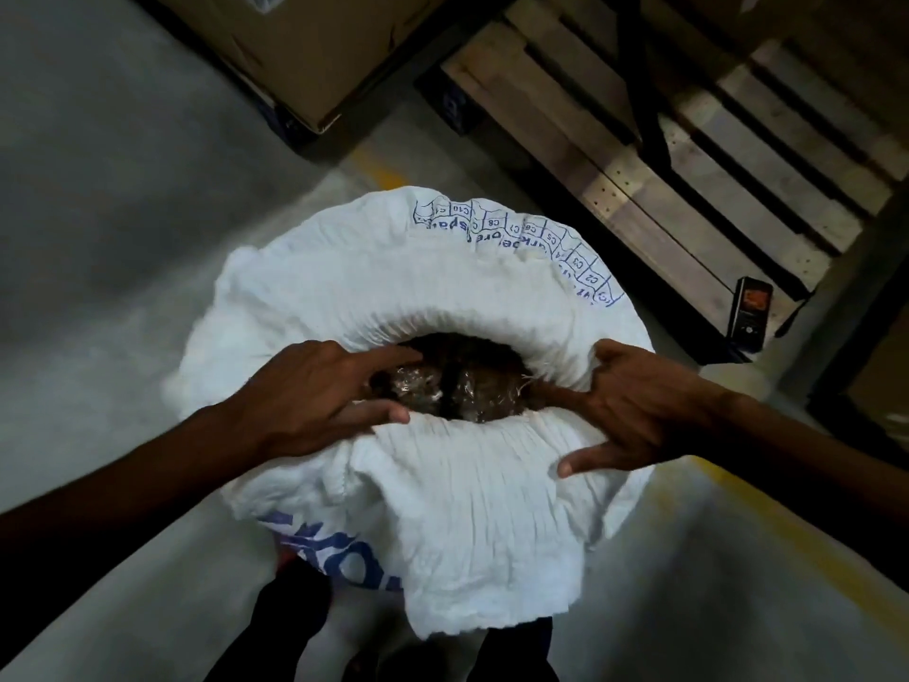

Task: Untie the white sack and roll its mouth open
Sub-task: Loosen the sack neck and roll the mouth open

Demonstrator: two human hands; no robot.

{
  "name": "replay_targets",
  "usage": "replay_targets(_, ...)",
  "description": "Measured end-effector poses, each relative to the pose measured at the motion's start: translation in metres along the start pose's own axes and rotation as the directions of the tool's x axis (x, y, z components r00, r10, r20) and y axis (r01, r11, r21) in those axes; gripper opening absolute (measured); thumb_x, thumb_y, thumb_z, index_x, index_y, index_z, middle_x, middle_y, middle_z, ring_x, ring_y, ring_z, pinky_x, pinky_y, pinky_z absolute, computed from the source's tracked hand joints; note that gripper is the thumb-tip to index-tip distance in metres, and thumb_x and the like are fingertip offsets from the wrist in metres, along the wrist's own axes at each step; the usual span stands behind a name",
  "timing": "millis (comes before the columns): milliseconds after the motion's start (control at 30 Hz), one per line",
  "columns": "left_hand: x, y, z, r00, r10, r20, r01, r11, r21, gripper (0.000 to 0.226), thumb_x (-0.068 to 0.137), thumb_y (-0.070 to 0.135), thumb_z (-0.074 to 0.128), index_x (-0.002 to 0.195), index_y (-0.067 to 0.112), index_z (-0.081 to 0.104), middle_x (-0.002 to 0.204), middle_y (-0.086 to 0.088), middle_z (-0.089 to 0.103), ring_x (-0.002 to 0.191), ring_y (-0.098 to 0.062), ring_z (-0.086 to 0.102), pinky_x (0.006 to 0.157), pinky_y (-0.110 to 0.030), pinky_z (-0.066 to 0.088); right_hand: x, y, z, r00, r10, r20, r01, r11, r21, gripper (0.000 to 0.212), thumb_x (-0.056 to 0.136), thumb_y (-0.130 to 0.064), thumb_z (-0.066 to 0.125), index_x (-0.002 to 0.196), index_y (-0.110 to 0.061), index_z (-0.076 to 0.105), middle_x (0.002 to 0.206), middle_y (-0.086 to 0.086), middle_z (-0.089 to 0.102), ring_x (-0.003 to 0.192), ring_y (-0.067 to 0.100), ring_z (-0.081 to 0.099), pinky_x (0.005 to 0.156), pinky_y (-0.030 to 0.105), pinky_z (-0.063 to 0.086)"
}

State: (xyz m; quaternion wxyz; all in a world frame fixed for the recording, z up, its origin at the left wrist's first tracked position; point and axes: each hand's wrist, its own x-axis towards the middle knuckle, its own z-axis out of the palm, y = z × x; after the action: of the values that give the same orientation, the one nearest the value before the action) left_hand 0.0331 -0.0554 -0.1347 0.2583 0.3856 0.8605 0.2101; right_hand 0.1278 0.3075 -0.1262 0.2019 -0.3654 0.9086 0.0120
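The white woven sack (457,283) with blue print stands upright on the floor in front of me. Its mouth is open and its fabric is folded outward all round in a wide collar. Dark brown contents in shiny clear wrap (462,386) show through the opening. My left hand (315,391) grips the left side of the rim, with fingers reaching inside the mouth. At the right side of the rim, my right hand (634,411) has fingers hooked into the opening and the thumb pressing on the outer fabric. No tie string is visible.
A wooden pallet (688,155) lies at the upper right, with a small dark handheld device (750,319) at its near corner. Cardboard boxes (305,46) stand at the top left. Grey concrete floor with yellow lines surrounds the sack. My legs show below it.
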Motion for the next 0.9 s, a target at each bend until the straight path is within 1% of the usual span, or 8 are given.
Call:
replay_targets(100,-0.017,-0.020,-0.005,0.996,-0.079,0.037,0.075,0.993,0.095,0.111,0.064,0.107,0.013,0.160,0.053,0.011,0.068,0.003,0.064,0.071,-0.021,0.066,0.065,-0.036,0.050,-0.022,0.000,0.000,0.965,0.184,0.187,-0.203,0.975,0.091,0.112,0.074,-0.104,0.012,0.156,-0.031,0.036,0.085,0.008,0.078,0.084,0.029,0.071,0.101,0.039,0.040)
replay_targets(200,-0.026,-0.038,-0.008,0.998,-0.048,0.029,0.044,0.991,0.123,0.106,0.069,0.105,0.023,0.159,0.056,-0.004,0.112,-0.016,0.077,0.103,-0.033,0.072,0.091,-0.046,0.057,-0.028,-0.003,0.004,0.953,0.249,0.175,-0.276,0.949,0.152,0.111,0.070,-0.106,0.006,0.157,-0.041,0.025,0.105,0.007,0.080,0.102,0.029,0.072,0.106,0.040,0.040)
replay_targets(300,-0.023,-0.027,-0.007,0.999,-0.034,0.037,0.028,0.990,0.141,0.102,0.070,0.105,0.020,0.157,0.060,-0.007,0.084,-0.007,0.075,0.082,-0.025,0.072,0.074,-0.041,0.058,-0.016,-0.013,0.001,0.980,0.180,0.080,-0.191,0.968,0.163,0.101,0.075,-0.103,0.013,0.146,-0.040,0.049,0.104,-0.001,0.077,0.100,0.026,0.069,0.097,0.041,0.041)
replay_targets(367,-0.017,-0.016,-0.008,0.999,-0.030,0.015,0.027,0.983,0.183,0.099,0.069,0.104,0.013,0.157,0.059,-0.002,0.068,0.000,0.069,0.066,-0.020,0.067,0.058,-0.034,0.051,-0.003,-0.023,0.000,0.997,0.082,-0.007,-0.081,0.987,0.142,0.091,0.080,-0.100,0.023,0.111,-0.029,0.072,0.105,0.000,0.068,0.099,0.025,0.060,0.090,0.041,0.039)
replay_targets(500,-0.006,-0.010,0.000,0.996,-0.070,-0.053,0.080,0.976,0.204,0.109,0.069,0.104,0.004,0.159,0.047,0.029,0.090,0.002,0.077,0.086,-0.023,0.073,0.065,-0.031,0.046,0.016,-0.035,0.006,0.999,-0.011,0.034,0.003,0.978,0.210,0.088,0.083,-0.097,0.024,0.081,-0.021,0.068,0.112,0.001,0.066,0.107,0.025,0.059,0.104,0.041,0.038)
replay_targets(700,-0.002,-0.014,-0.006,0.957,-0.268,-0.111,0.287,0.931,0.226,0.115,0.061,0.105,-0.002,0.158,0.048,0.017,0.110,-0.003,0.079,0.105,-0.030,0.073,0.072,-0.035,0.051,0.002,-0.043,0.006,0.982,0.107,0.154,-0.150,0.942,0.300,0.087,0.081,-0.097,0.032,0.142,-0.035,0.038,0.070,0.001,0.067,0.075,0.027,0.067,0.088,0.040,0.054)
replay_targets(800,0.003,0.000,-0.010,0.953,-0.225,-0.203,0.286,0.889,0.359,0.108,0.069,0.101,0.000,0.155,0.045,0.034,0.084,-0.002,0.078,0.083,-0.030,0.075,0.057,-0.030,0.039,-0.007,-0.044,0.010,0.990,0.099,0.103,-0.124,0.955,0.268,0.099,0.081,-0.097,0.032,0.160,-0.038,0.024,0.092,0.001,0.077,0.094,0.025,0.071,0.103,0.038,0.047)
replay_targets(900,0.024,0.023,-0.007,0.976,-0.083,-0.200,0.144,0.939,0.311,0.097,0.082,0.093,0.003,0.140,0.039,0.058,0.089,-0.001,0.079,0.082,-0.027,0.075,0.058,-0.031,0.041,0.006,-0.050,0.002,0.990,0.039,0.133,-0.073,0.964,0.254,0.076,0.090,-0.082,0.047,0.150,-0.037,0.047,0.133,-0.003,0.070,0.120,0.020,0.064,0.112,0.039,0.030)
